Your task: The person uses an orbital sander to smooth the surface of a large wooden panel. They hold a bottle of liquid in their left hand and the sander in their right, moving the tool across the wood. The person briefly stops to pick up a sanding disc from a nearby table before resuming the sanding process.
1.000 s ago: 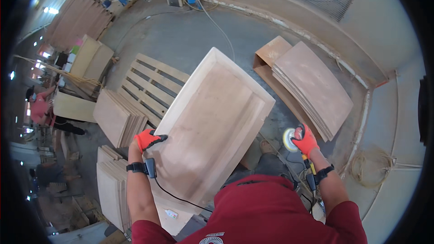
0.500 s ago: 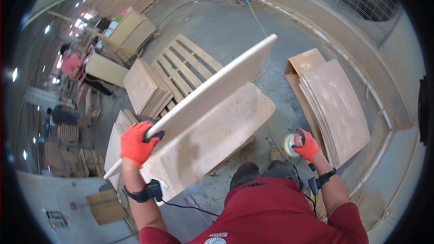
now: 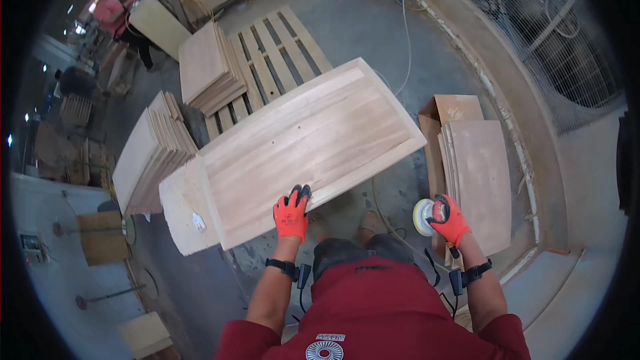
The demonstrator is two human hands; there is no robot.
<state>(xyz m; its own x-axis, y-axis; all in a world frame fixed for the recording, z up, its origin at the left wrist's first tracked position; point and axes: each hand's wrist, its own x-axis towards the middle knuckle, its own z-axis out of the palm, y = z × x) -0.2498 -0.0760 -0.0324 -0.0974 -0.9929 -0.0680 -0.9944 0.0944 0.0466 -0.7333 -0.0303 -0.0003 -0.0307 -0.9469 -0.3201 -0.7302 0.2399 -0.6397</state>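
A pale wooden panel (image 3: 313, 127) with a raised border lies flat on a rough-edged board (image 3: 183, 203), which sticks out at its left end. My left hand (image 3: 291, 217), in an orange glove with black fingertips, rests at the panel's near edge. Its fingers lie a little apart on top, and the thumb is hard to make out. Off to the right, clear of the panel, my right hand (image 3: 455, 220) in a matching glove grips a round sander (image 3: 423, 217) with its pale yellow pad turned to the left.
A slatted pallet (image 3: 273, 53) and stacked boards (image 3: 207, 67) stand beyond the panel. More panels lean at left (image 3: 150, 153). At right, boards (image 3: 477, 173) stand beside a cardboard box (image 3: 453, 108). A large caged fan (image 3: 567, 47) is by the wall. Another person (image 3: 113, 17) works far left.
The panel was tilted up on its edge and now lies flat on the board. My left hand has moved right, from the panel's raised edge to its near edge. The sander stays in my right hand.
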